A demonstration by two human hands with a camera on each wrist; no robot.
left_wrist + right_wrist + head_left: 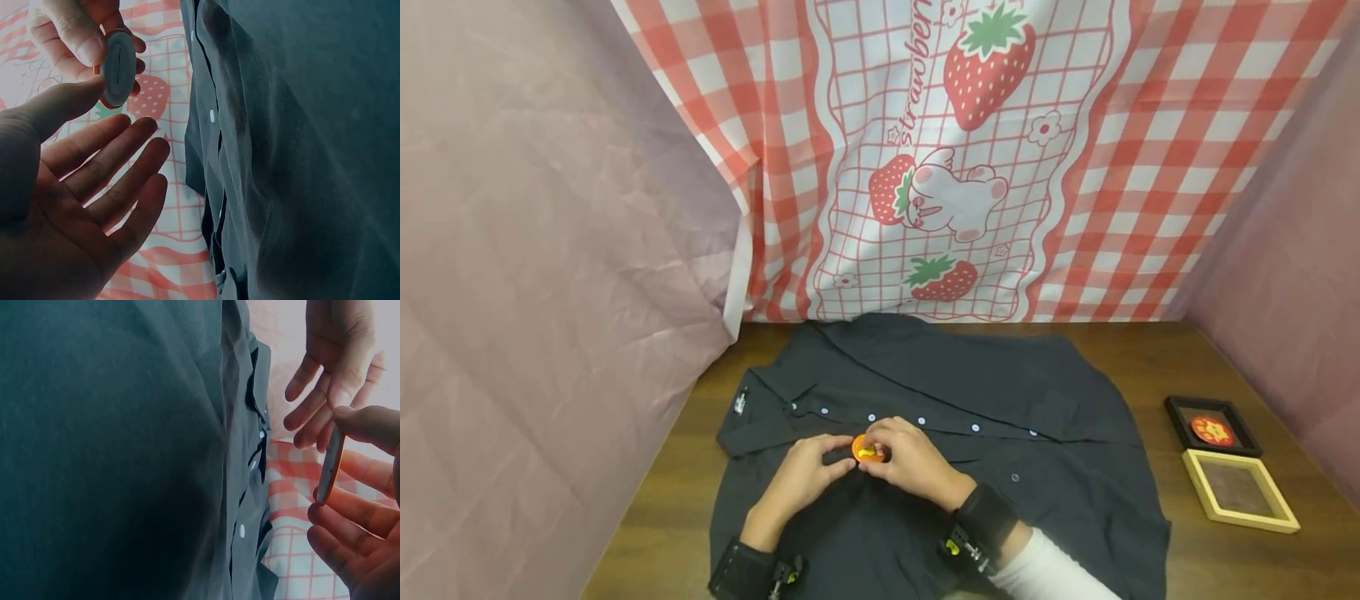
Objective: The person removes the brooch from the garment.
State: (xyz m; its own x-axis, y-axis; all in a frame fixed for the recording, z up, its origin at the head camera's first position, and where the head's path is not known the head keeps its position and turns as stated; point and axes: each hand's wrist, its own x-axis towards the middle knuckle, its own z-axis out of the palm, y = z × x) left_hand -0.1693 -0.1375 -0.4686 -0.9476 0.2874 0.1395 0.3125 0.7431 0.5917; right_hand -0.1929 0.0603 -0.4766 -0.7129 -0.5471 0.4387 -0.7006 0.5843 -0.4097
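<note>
A round orange badge (859,451) with a yellow design is held over a dark button shirt (1000,383). My right hand (913,460) pinches it between thumb and fingers. Its grey back (119,69), marked by a thin line, faces the left wrist camera; the right wrist view catches the badge (331,467) nearly edge-on. At the badge's left edge is my left hand (805,473), the thumb touching the rim. In the left wrist view that hand's other fingers (119,175) are spread and hold nothing.
On the right of the wooden table (670,492) lie a black frame (1180,425) with a red and yellow round badge (1212,431) in it and a pale wooden frame (1201,492). A strawberry-print cloth (940,208) hangs behind, with pink cloth (550,292) at the sides.
</note>
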